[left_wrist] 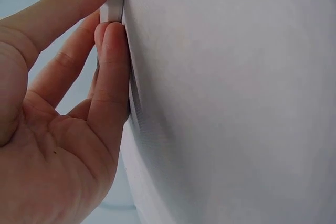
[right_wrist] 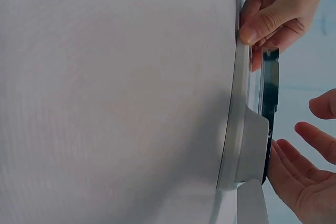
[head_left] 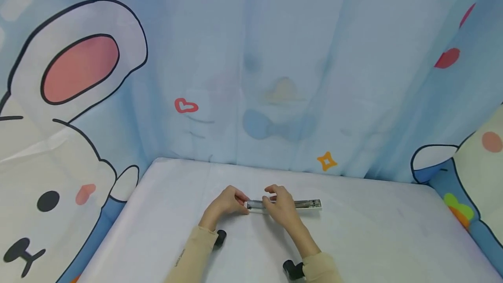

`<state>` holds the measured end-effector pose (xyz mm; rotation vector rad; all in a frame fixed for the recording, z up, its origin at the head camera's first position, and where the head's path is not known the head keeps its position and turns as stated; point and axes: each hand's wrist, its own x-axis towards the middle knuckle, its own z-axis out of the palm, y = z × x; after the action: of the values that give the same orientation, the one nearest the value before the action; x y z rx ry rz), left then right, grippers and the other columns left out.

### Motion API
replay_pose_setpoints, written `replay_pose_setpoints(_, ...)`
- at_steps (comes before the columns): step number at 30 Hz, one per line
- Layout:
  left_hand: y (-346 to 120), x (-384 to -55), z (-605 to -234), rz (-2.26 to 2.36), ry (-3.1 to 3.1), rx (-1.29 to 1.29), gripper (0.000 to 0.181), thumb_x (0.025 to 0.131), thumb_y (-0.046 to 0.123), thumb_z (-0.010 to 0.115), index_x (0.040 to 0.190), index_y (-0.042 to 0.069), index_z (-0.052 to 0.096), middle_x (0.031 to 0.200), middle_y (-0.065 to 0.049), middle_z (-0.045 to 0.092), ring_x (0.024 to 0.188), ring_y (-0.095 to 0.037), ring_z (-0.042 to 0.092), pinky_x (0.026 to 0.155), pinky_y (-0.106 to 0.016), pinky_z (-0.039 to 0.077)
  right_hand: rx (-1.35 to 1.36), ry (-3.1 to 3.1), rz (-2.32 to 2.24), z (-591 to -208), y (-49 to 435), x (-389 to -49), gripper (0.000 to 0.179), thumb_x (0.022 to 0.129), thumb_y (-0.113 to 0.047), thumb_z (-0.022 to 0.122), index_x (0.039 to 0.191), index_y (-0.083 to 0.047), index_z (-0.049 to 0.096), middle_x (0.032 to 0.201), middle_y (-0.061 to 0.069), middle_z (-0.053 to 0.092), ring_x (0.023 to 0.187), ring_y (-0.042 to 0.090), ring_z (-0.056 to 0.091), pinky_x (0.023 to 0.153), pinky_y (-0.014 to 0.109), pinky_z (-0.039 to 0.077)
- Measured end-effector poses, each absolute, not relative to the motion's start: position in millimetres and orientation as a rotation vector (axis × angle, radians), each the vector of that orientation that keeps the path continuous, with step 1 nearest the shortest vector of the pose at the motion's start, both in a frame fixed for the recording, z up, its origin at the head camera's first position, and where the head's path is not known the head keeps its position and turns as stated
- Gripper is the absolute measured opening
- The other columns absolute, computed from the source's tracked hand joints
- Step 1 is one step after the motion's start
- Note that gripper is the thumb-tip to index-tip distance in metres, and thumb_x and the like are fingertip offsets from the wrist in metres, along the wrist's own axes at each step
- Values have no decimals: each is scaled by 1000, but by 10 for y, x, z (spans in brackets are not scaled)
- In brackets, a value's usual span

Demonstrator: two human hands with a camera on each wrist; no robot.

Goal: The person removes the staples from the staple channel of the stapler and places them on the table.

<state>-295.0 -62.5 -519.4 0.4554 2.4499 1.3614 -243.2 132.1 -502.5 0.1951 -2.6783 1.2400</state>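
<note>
A long, narrow white device (head_left: 310, 204) lies crosswise on the table, with a dark, glossy strip along its top; its exact kind is unclear. In the right wrist view its white housing (right_wrist: 253, 145) sits on a thin base, and the dark strip (right_wrist: 270, 85) runs above with a gap at one end. My left hand (head_left: 229, 201) pinches the device's left end, thumb on the near side. Over the middle is my right hand (head_left: 281, 206), thumb and index finger apart. Its other fingers (right_wrist: 289, 166) seem to touch the strip's far side.
A white cloth covers the table (head_left: 373, 230). Behind it hangs a light blue curtain (head_left: 275, 56) with cartoon prints, which also lines both sides. Dark camera mounts (head_left: 292, 270) sit at both wrists, beside beige sleeves (head_left: 192, 252).
</note>
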Motion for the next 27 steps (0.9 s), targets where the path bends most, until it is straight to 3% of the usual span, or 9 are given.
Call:
replay_pose_setpoints(18, -643, -2951, -5196, 1370, 2452, 439, 29, 70, 0, 86, 98, -1, 76, 78, -2, 67, 69, -9, 58, 66, -23, 49, 163, -2674, 1280, -4998, 1216, -2447, 24, 90, -10, 65, 110, 2, 67, 112, 19, 62, 97, 34, 66, 79, 45, 55)
replay_pose_setpoints(27, -644, -2974, -5218, 1384, 2446, 448, 29, 70, -1, 85, 97, -1, 76, 78, -2, 67, 68, -9, 58, 65, -23, 49, 152, -2627, 1361, -4995, 1236, -2469, 30, 79, 8, 65, 109, 4, 67, 112, 20, 64, 99, 36, 65, 80, 44, 55)
